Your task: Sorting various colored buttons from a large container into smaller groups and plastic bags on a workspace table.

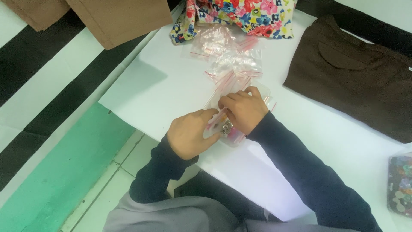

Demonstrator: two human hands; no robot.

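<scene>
Small clear plastic zip bags with red seal strips (231, 64) lie heaped mid-bench, beneath a floral fabric pouch (244, 15). A folded brown garment (356, 73) sits to the right on the white bench (163, 86). Both hands curl over one clear bag of small metal pieces (226, 127): left hand (189, 133) and right hand (244, 109) each pinch it near the bench's front edge.

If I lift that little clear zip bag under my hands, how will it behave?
The small clear bag looks like thin film, so it would probably flop and feel slippery. The small metal bits inside would likely slide to its low end. Both the left hand and right hand rest on it.
</scene>
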